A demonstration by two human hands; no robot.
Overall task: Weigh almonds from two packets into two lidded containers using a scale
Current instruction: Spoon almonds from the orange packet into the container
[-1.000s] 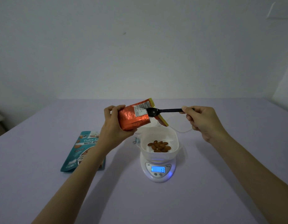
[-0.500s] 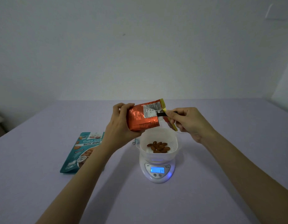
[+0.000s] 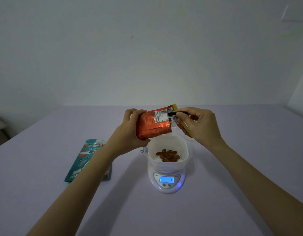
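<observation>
My left hand (image 3: 130,132) holds an orange foil almond packet (image 3: 154,125) tilted above the scale. My right hand (image 3: 200,125) grips a black spoon (image 3: 172,113) whose bowl is hidden inside the packet's open mouth. Below them a white container (image 3: 169,147) with several almonds (image 3: 168,155) in it stands on a white digital scale (image 3: 166,181). The scale's blue display reads 14. A teal almond packet (image 3: 82,160) lies flat on the table to the left, partly covered by my left forearm.
The table (image 3: 232,193) has a pale lilac surface and meets a plain wall at the back. Part of another clear container (image 3: 181,132) shows behind the one on the scale, under my right hand.
The spoon went from the packet's mouth deep into the packet, and my right hand moved left up to the opening. The display went from 13 to 14.
</observation>
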